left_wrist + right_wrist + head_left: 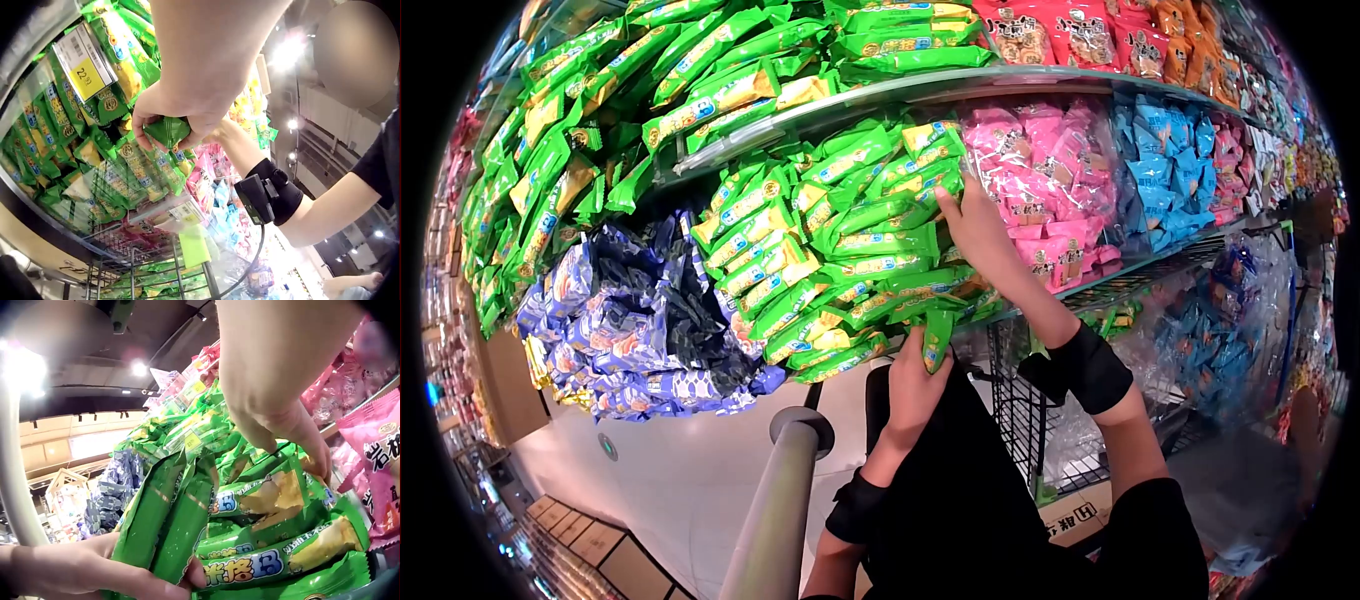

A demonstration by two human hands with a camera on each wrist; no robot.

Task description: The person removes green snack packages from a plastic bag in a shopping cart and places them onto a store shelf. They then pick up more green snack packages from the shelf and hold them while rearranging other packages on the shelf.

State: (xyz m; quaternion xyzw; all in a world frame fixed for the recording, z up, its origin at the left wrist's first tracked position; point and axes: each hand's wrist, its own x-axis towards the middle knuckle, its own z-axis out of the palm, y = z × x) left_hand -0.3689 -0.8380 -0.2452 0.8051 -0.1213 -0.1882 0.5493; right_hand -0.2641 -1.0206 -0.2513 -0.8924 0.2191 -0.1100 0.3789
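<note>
Long green snack packets (870, 215) with yellow pictures lie heaped in a shelf compartment. At the heap's front edge my left hand (915, 390) grips upright green packets (938, 340); the right wrist view shows two packets (169, 519) side by side between its thumb and fingers. My right hand (980, 230) reaches into the heap's right side, beside the pink packets. In the right wrist view its fingers (312, 447) bend down over the end of a green packet (262, 494). I cannot tell whether they pinch it.
Purple packets (650, 310) fill the place on the left, pink packets (1040, 170) and blue packets (1168, 165) the right. An upper shelf edge (800, 115) curves above. Below stand a wire cart (1020, 400) and a thick pale pole (775, 510). A price tag (84, 62) hangs on the shelf front.
</note>
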